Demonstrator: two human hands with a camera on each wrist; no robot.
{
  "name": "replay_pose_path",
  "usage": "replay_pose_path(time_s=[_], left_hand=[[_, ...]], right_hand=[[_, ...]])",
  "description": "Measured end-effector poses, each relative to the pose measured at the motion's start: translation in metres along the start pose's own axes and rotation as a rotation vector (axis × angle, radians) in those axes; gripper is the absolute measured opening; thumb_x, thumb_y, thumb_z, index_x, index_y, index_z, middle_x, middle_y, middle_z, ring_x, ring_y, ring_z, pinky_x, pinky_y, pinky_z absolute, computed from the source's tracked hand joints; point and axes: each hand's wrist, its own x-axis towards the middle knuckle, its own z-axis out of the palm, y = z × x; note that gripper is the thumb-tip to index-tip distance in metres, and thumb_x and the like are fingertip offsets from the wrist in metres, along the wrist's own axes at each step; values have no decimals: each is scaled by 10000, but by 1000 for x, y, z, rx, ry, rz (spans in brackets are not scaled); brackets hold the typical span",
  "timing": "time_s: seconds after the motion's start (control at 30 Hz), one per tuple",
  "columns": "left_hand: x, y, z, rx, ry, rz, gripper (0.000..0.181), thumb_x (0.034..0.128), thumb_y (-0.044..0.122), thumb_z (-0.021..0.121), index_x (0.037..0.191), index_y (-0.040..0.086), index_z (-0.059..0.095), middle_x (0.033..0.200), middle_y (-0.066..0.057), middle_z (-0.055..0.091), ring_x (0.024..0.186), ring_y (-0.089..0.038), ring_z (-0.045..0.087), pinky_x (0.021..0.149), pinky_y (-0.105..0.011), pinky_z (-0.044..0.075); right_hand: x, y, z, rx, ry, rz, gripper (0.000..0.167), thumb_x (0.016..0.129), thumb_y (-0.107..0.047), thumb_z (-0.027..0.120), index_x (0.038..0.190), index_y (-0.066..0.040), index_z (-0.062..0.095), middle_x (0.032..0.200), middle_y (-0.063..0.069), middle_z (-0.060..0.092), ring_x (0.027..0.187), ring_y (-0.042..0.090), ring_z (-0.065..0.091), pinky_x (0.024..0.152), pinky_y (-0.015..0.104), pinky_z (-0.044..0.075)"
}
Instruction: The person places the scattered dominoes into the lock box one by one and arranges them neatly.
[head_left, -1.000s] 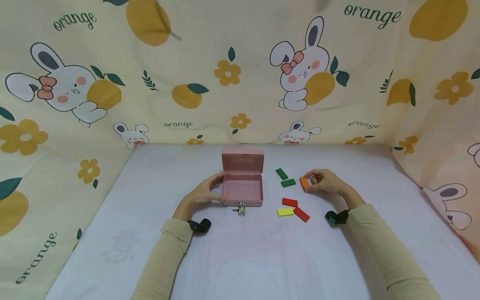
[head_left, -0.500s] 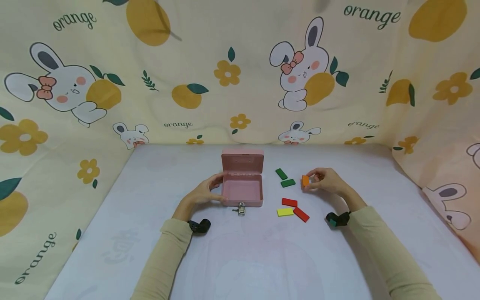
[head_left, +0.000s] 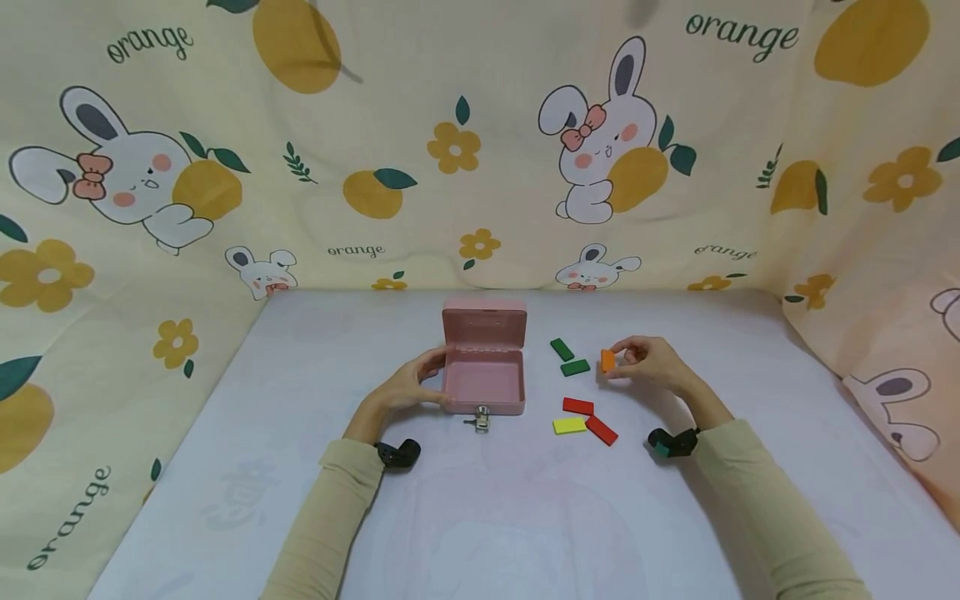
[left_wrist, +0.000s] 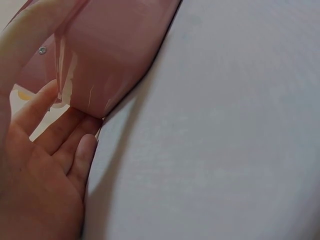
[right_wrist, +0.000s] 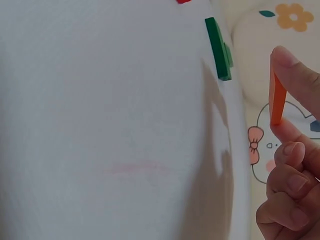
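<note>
A pink metal cash box [head_left: 486,382] stands on the table with its lid raised at the back and no contents visible inside. My left hand [head_left: 405,385] holds its left side, thumb at the front corner and fingers toward the back corner. To the right, my right hand [head_left: 654,365] pinches an orange rectangular block [head_left: 607,361] between thumb and a fingertip. In the right wrist view the orange block [right_wrist: 277,100] is held by its ends, its other fingers curled below. It appears raised off the table.
A padlock with keys [head_left: 482,419] hangs at the box's front. Two green blocks [head_left: 575,367] lie right of the box. Nearer are two red blocks [head_left: 602,430] and a yellow block [head_left: 569,426]. A printed cloth [head_left: 487,183] rises behind the white table [head_left: 517,517].
My right hand has tilted the orange block upright and lifted it slightly, with a small shift toward the left. The left hand and the box have stayed in place.
</note>
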Motion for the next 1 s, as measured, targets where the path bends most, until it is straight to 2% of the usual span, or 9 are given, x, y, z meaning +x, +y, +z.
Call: replay_pose_path(time_s=[0.17,0.3,0.47,0.83,1.0], left_hand=[[0,1,0,-8,7,-14,942,761,210,822,1522,145,272,1610,-101,263,1481,-351,263,1236,-535,223],[0,1,0,-8,9,-21,944,755,206,825,1522,164,275,1611,-78,267,1487,-333,260,1241,-525,220],[1,-3,-1,-4,5,14,928,769,176,811,1522,126,270,1609,-115,262,1482,-359,257,1235,-538,224],[0,0,0,11,16,-12,910,779,142,797,1521,133,271,1622,-102,233,1489,-356,244,1235,-536,226],[0,0,0,8,16,-12,914,775,148,800,1521,130,272,1620,-101,236,1490,-352,245,1238,-530,225]], right_hand=[[0,-5,2,-1,12,12,557,765,-325,810,1161,16,616,767,-10,438,790,128,429,627,209,347],[1,-10,3,-17,15,25,498,803,-229,785,1186,36,608,775,3,427,788,112,422,621,196,341],[0,-16,5,15,19,25,454,829,-140,753,1198,66,590,774,8,425,767,106,419,595,193,342],[-4,-26,12,104,59,-31,481,775,-173,804,1150,52,603,730,-33,420,701,70,423,574,198,349],[-4,-28,18,109,62,-47,465,768,-177,810,1133,33,614,706,-48,407,681,61,411,565,205,333]])
